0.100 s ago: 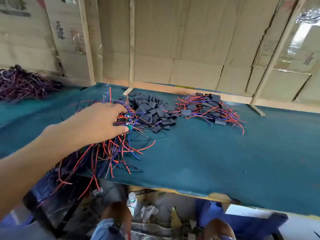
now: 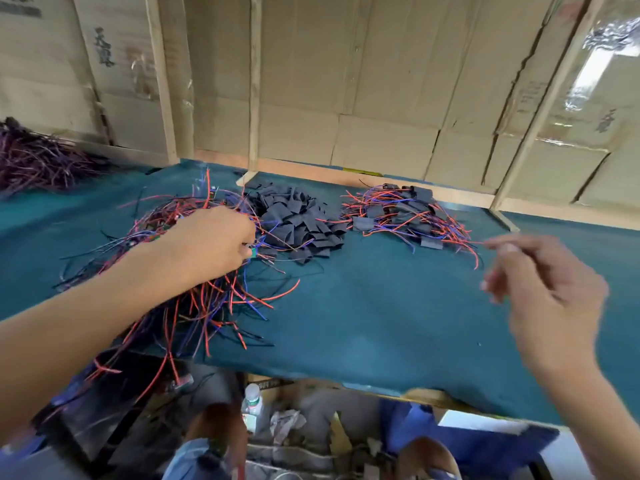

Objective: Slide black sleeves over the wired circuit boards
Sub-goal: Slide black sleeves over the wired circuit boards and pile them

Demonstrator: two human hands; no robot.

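Here, one moment at the sleeving table point(image 2: 381, 323), seen from the head cam.

Left hand point(image 2: 207, 244): fingers curled down into the pile of unsleeved wired boards point(image 2: 180, 271), grip closing on a small green board point(image 2: 254, 252) at the pile's right edge; whether you've got it firmly pinched can't be told, fingertips hidden.

Right hand point(image 2: 543, 292): hovers above the table's right side, blurred, fingers loosely bent, index extended, holding nothing.

Black sleeves point(image 2: 298, 223): loose heap mid-table, just right of your left hand, between the two wire piles.

Sleeved boards point(image 2: 405, 213): finished pile to the right of the sleeves, red and blue leads point(image 2: 460, 237) splaying out.

Handling, boards: likely light and stiff w/ soft springy leads that tangle; take hold by the board edges, not the wires, else neighbours will prob. drag along and solder joints may strain.

Handling, sleeves: thin, flat, soft, prob. a bit slick; pinch one at an end and squeeze its edges so the mouth opens, then feed the board in.

Containers: none on the table; all three lots lie bare on the green cloth. Leads of the left pile hang over the near edge.

Far left: another dark bundle of wires point(image 2: 38, 161), well apart.

Under the table: a plastic bottle point(image 2: 252, 403) among clutter.
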